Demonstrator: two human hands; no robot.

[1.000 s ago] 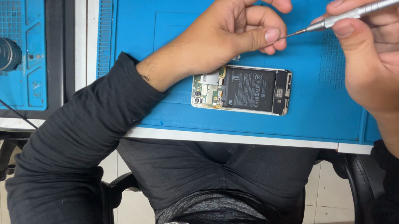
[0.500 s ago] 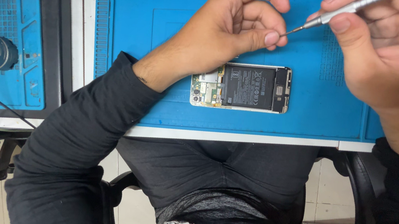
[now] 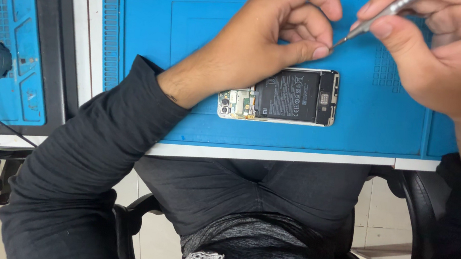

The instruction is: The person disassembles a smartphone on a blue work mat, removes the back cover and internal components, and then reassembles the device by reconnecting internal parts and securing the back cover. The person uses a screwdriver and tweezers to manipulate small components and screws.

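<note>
My left hand (image 3: 262,47) hovers above the opened phone (image 3: 279,93), its grip pinched narrow, thumb against fingertips, maybe on something too small to see. My right hand (image 3: 444,55) has its grip closed around a slim screwdriver (image 3: 376,16), tip angled at that pinch. The phone lies back-open on the blue mat (image 3: 196,17) covering the surface, battery exposed for access.

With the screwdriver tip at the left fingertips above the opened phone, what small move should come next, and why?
Probably lower the screwdriver tip to the opened phone: the left hand pinches at the tip, perhaps seating something too small to see, while the right hand grips the shaft above it.
</note>
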